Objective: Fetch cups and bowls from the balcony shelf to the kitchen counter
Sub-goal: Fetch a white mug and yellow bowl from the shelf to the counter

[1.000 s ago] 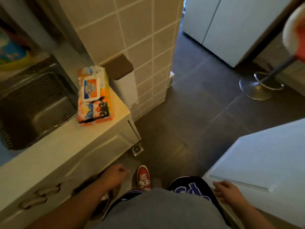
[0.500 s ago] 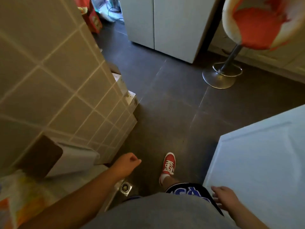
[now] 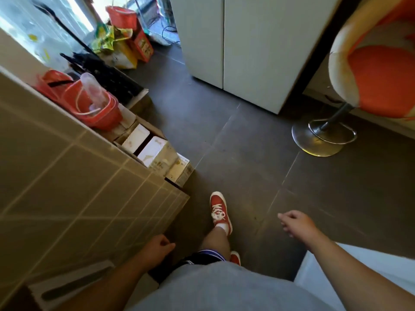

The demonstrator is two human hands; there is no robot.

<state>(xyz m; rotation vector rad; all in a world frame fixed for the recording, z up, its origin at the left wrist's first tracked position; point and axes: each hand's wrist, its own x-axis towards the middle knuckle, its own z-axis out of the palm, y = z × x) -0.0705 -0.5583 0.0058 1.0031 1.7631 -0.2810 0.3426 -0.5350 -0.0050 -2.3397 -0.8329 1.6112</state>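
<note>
No cups, bowls or balcony shelf show in the head view. My left hand [image 3: 157,245] hangs low beside the tiled wall corner [image 3: 94,198], fingers curled into a loose fist with nothing in it. My right hand [image 3: 296,224] is out in front over the dark floor, fingers loosely apart and empty. My red shoe [image 3: 220,212] is stepped forward on the floor tiles.
Red buckets [image 3: 98,108] and white cartons [image 3: 155,151] line the wall at left. Bags and a red box [image 3: 134,41] sit near a bright doorway at upper left. White cabinet doors [image 3: 235,46] stand ahead; an orange bar stool [image 3: 325,135] at right; a white surface [image 3: 359,272] at lower right.
The view has swung away from the sink counter toward the doorway. My right hand has lifted off the white surface; one foot has stepped forward. Buckets and cartons have come into view.
</note>
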